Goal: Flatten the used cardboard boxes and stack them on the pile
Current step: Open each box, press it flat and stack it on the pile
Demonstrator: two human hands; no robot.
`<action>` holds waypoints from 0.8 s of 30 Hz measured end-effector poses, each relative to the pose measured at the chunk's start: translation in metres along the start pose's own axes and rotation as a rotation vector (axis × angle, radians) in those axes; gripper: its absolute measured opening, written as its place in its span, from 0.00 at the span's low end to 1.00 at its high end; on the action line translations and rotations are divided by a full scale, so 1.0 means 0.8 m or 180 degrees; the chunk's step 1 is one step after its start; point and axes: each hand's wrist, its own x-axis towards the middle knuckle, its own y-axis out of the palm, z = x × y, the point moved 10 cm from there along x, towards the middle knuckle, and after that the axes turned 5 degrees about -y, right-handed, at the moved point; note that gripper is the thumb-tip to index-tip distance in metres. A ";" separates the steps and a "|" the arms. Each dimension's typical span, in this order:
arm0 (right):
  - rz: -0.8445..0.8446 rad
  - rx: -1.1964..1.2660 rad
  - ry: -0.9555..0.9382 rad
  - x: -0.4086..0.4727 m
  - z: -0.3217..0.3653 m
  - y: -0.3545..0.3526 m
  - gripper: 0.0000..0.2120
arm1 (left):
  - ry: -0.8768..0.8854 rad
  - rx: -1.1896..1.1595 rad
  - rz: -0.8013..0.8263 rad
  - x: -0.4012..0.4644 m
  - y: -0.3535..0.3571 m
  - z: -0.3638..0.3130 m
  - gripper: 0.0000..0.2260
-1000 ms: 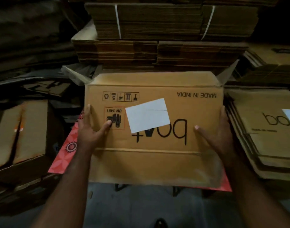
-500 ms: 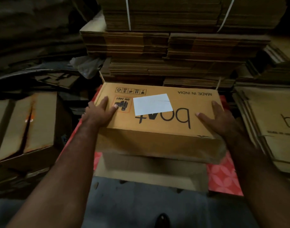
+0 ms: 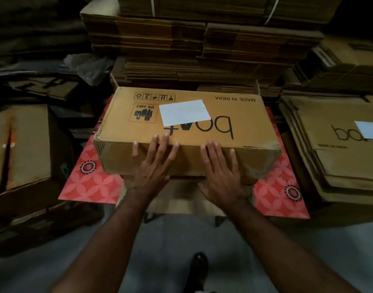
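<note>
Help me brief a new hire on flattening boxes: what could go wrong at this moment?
The box is still full-depth, and both the left hand and the right hand press flat on its near wall; it may slide back toward the bundled stacks rather than fold. It rests on a glossy red patterned sheet, which could slip.

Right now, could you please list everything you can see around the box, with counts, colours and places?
boat box: one, brown, centre, still box-shaped, on the red sheet
white label: one, on the box top
red patterned sheet: one, under the box
flattened box pile: one, brown, right
strapped cardboard bundles: several, brown, behind
old carton: one, brown, left
plastic wrap: one, clear, back left
shoe: one, dark, bottom centre
left hand: flat on the box's near side
right hand: flat beside it
</note>
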 end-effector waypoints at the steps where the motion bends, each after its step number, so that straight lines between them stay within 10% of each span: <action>1: 0.0016 -0.0024 0.0057 0.001 0.001 -0.003 0.59 | 0.0010 -0.0038 0.0054 0.001 -0.002 0.001 0.53; 8: 0.0643 0.0158 0.0140 -0.020 -0.003 -0.015 0.62 | 0.0685 -0.0408 0.0934 -0.018 -0.023 -0.001 0.51; 15: 0.0336 0.0341 0.0295 -0.012 -0.035 -0.131 0.28 | 0.0912 -0.0747 0.0295 0.024 -0.142 0.036 0.27; 20: -0.0698 -0.0267 0.0879 0.024 -0.070 -0.206 0.19 | -0.0349 -0.0384 -0.0655 0.071 -0.199 0.095 0.26; 24: -0.0713 0.0120 0.1074 0.065 -0.086 -0.197 0.29 | -0.0841 -0.0797 -0.0133 0.092 -0.154 0.100 0.26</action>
